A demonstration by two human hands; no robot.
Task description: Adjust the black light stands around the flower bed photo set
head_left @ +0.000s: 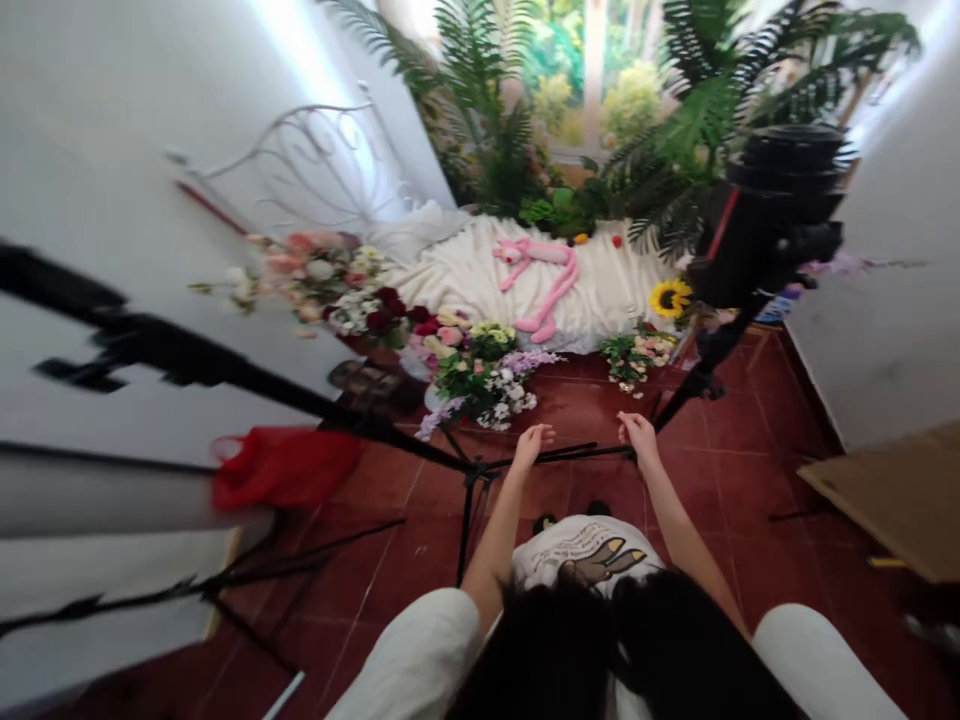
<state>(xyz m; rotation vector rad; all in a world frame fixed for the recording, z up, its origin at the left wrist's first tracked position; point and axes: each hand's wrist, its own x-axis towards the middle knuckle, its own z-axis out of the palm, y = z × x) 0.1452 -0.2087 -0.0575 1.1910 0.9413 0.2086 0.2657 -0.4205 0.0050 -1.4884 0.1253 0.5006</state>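
Note:
My left hand is raised in front of my body, its fingers loosely bent and slightly apart, with nothing visible in them. Facing it across a gap, my right hand has its thumb and fingers apart and also shows nothing held. The right hand is nearest to the lower part of a black stand that carries a camera. Beyond both hands, a pink plush toy lies on a white draped cloth, with flowers along its front edge.
A black tripod slants across the left side, near a red bag. Palm plants stand before the window at the back. A sunflower is by the cloth's right end. A brown board juts in at right above red floor tiles.

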